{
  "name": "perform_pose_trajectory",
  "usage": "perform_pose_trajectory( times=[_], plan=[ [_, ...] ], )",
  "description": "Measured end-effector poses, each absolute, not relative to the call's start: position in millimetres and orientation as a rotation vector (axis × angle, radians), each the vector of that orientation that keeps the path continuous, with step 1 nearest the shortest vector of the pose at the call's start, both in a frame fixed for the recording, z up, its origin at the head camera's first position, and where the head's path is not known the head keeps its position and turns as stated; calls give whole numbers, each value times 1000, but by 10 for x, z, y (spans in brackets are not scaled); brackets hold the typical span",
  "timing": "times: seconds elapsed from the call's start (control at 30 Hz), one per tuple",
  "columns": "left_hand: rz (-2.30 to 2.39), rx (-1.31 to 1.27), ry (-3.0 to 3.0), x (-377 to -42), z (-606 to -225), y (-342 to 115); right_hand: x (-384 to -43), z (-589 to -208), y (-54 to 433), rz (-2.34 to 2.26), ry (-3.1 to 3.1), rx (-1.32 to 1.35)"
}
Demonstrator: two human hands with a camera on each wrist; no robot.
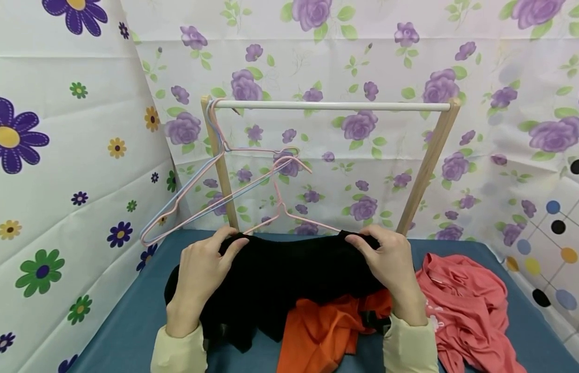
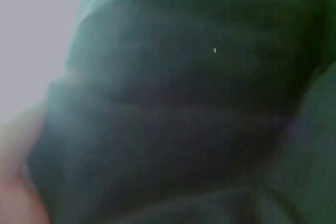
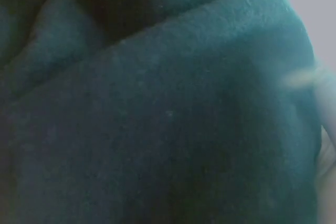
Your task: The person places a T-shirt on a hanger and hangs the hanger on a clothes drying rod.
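Observation:
A black garment [image 1: 275,267] stretches between both hands in the head view, its upper edge held up and its lower part hanging in folds. My left hand [image 1: 200,274] pinches the upper edge at the left between thumb and fingers. At the right, my right hand [image 1: 387,256] pinches the same edge. A pink hanger [image 1: 281,199] rises behind the garment; its two arms slope down out of sight at the cloth, so whether they are inside it I cannot tell. Dark cloth fills both wrist views, with part of a hand at the side of each.
A rack with a white rail [image 1: 331,105] and wooden posts stands behind. Pink and blue hangers [image 1: 182,194] hang at its left end. Orange cloth [image 1: 319,331] lies beneath the black garment, and a coral-pink garment [image 1: 466,305] lies at the right on the blue surface [image 1: 126,321].

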State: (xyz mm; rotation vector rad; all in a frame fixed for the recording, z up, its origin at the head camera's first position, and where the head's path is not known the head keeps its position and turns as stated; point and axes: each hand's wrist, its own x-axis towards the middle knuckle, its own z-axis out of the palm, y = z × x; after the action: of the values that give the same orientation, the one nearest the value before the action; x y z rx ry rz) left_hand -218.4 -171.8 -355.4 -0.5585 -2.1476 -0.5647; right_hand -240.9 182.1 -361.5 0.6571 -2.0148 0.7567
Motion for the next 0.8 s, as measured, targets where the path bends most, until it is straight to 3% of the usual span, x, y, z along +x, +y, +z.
perform_pose_trajectory(
  times=[0.57,0.8],
  plan=[
    [-530,-609,-2204,-2203,-3579,-1947,-2438,-3613,1888,774,-1910,537],
    [-523,-513,-2104,-2221,-3559,-1994,-2444,-3612,1948,876,-1925,594]
  ],
)
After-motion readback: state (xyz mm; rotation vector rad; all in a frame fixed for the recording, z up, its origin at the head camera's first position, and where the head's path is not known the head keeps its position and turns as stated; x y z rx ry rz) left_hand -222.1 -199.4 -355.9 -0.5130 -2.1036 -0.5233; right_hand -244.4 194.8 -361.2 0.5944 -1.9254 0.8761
